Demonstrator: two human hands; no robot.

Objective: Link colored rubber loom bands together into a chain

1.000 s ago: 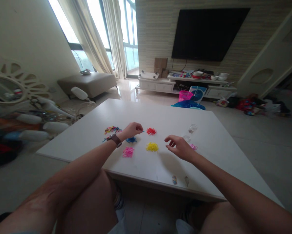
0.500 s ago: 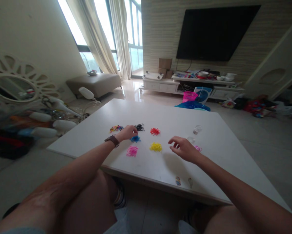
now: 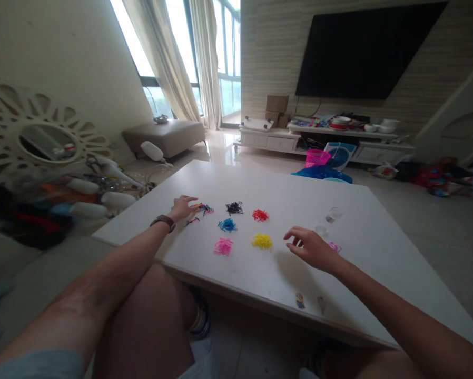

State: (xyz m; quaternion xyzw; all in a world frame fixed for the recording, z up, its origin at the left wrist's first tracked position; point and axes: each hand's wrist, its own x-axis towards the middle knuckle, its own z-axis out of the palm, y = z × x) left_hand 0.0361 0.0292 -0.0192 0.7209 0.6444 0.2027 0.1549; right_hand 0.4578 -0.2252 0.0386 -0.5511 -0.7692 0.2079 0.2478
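My left hand (image 3: 182, 207) is at the left edge of a mixed-colour pile of small rubber bands (image 3: 205, 209), its fingers stretched out and apart. A few bands (image 3: 191, 221) lie loose below it. Sorted piles sit to the right: black bands (image 3: 234, 208), blue bands (image 3: 227, 225), red bands (image 3: 260, 215), pink bands (image 3: 223, 246) and yellow bands (image 3: 262, 241). My right hand (image 3: 306, 246) hovers right of the yellow pile, fingers loosely curved and apart, holding nothing visible. Partly behind it lies a pinkish-purple bunch (image 3: 334, 247).
All this is on a white table (image 3: 244, 284). Clear small containers (image 3: 333, 213) stand at the right. Near the front edge lie a small cartoon figure piece (image 3: 299, 300) and a greyish piece (image 3: 321, 304). A pink basket (image 3: 317, 158) is beyond the table.
My left hand has moved left, from the blue and black piles to the mixed pile, and its fingers have opened out. My right hand keeps its place over the table. The view has shifted slightly.
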